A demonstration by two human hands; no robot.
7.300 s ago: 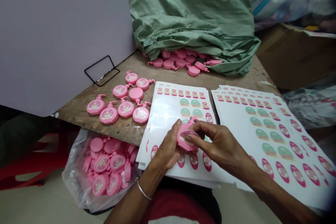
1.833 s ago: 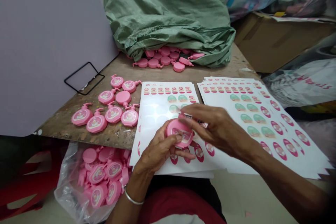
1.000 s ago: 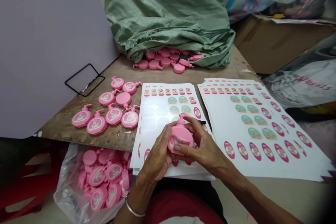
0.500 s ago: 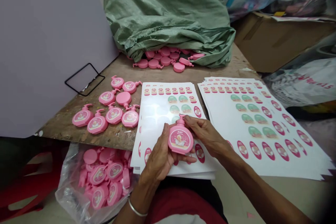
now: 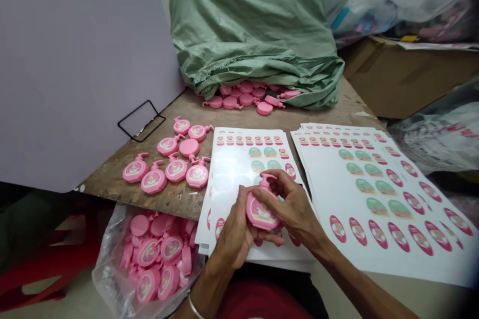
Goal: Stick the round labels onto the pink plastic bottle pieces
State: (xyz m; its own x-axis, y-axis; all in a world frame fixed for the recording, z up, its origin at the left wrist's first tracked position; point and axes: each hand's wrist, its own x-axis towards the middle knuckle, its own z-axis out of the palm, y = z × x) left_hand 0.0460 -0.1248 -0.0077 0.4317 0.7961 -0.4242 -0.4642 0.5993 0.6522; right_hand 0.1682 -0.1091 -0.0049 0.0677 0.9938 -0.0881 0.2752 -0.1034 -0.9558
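A small pink toy pump bottle [image 5: 260,217] with a printed label on its face is held upright above the sheets. My left hand [image 5: 234,237] cradles it from the left and below. On its right side my right hand [image 5: 294,209] grips it, the thumb lying across the top of the label and the fingers behind the neck. Beneath both hands is a stack of sticker sheets [image 5: 234,159], with pink and green printed stickers and some bare spots. More pink pump bottles [image 5: 175,170] lie to the left, most labelled and one showing a plain face.
Another stack of sticker sheets [image 5: 329,179] lies to the right. A green sack [image 5: 258,25] at the back spills unlabelled pink bottles [image 5: 246,99]. Below the table's left edge, a clear plastic bag [image 5: 108,264] holds many bottles. A black wire frame [image 5: 142,120] and a cardboard box [image 5: 404,79] flank the table.
The label, partly covered by my fingers earlier, showed fully half a second ago. Now my right thumb has come across its top. The view has shifted, so the table appears further right and lower.
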